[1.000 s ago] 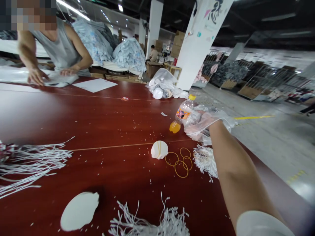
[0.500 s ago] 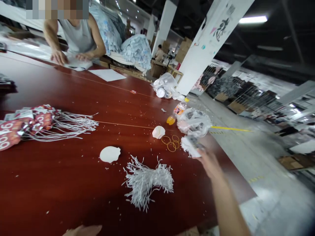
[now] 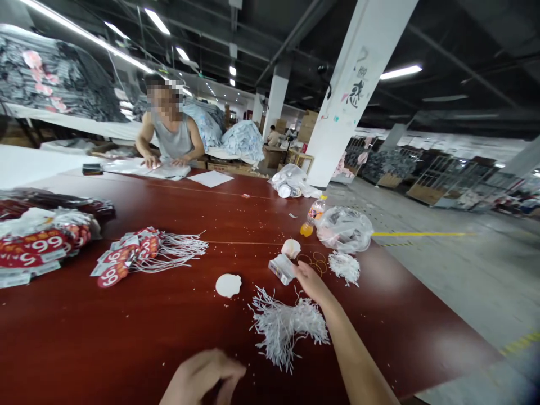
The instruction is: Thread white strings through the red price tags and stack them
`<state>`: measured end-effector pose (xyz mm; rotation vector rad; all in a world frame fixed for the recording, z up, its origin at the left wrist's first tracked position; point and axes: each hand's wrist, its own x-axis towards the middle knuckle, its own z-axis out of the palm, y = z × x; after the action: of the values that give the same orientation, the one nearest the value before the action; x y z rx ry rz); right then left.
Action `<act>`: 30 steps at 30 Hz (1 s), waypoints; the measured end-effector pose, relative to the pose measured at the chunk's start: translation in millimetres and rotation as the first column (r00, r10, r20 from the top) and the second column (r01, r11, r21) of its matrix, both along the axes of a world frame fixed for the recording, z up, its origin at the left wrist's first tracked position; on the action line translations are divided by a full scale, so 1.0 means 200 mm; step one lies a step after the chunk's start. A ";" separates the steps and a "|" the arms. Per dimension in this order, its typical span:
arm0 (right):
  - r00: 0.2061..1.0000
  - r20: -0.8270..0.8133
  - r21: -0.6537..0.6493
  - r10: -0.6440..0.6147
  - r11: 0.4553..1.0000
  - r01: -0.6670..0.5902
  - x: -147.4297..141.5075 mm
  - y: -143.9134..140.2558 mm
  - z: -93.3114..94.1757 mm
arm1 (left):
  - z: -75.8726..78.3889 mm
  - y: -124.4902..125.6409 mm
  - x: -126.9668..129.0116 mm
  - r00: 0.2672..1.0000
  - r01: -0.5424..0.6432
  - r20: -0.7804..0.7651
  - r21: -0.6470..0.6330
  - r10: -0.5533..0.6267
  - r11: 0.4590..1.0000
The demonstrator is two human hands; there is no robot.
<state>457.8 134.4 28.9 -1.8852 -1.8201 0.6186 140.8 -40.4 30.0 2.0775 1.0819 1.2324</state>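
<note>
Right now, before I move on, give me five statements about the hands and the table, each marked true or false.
1. The right hand is at the small box. True.
2. The left hand is gripping the larger white string bundle. False: it is apart from the bundle, off to its left.
3. The plastic bottle has a yellow cap. True.
4. The bunched red tags have black strings. False: their strings are white.
5. A co-worker is across the table. True.
</note>
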 end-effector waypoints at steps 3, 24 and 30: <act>0.998 -0.053 0.004 0.033 0.999 -0.032 0.10 0.06 0.04 | 0.15 0.36 0.16 0.953 0.132 -0.272 -0.024 -0.134 0.991; 0.901 -0.427 -0.229 -0.075 0.973 -0.027 0.27 0.16 -0.17 | -0.05 1.23 0.97 0.659 -0.114 -0.749 -0.197 -0.074 0.974; 0.877 -0.464 -0.429 -0.125 0.898 -0.099 0.35 0.20 -0.12 | -0.13 1.23 0.94 0.739 -0.070 -0.671 -0.160 -0.056 0.985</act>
<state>528.8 174.9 5.2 -1.7763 -1.4116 1.4585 329.7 205.9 5.0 2.4331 1.4337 0.3173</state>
